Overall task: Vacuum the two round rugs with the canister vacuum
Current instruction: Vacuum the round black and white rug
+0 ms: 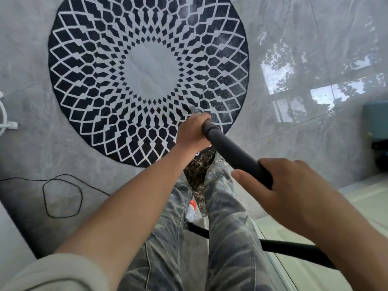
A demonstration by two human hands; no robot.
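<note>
A round rug (pixel 100 85) with a black and white diamond pattern and a pale grey middle lies on the grey tile floor ahead of me. A dark vacuum wand (pixel 228 148) slants from lower right up to the rug, its narrow tip touching the rug's lower right part. My left hand (pixel 192 133) grips the wand near its tip end. My right hand (pixel 279 192) holds the wand's rear end, fingers wrapped round it. The black hose (pixel 294 249) runs behind my legs to the right. Between my legs a patch of brown patterned rug (pixel 197 173) shows.
A thin black cord (pixel 63 196) loops on the floor at the left. A white object (pixel 6 122) stands at the left edge. A teal and black thing (pixel 378 131) sits at the right edge. A white and orange item (pixel 191 208) lies between my feet. Glossy tiles reflect windows at right.
</note>
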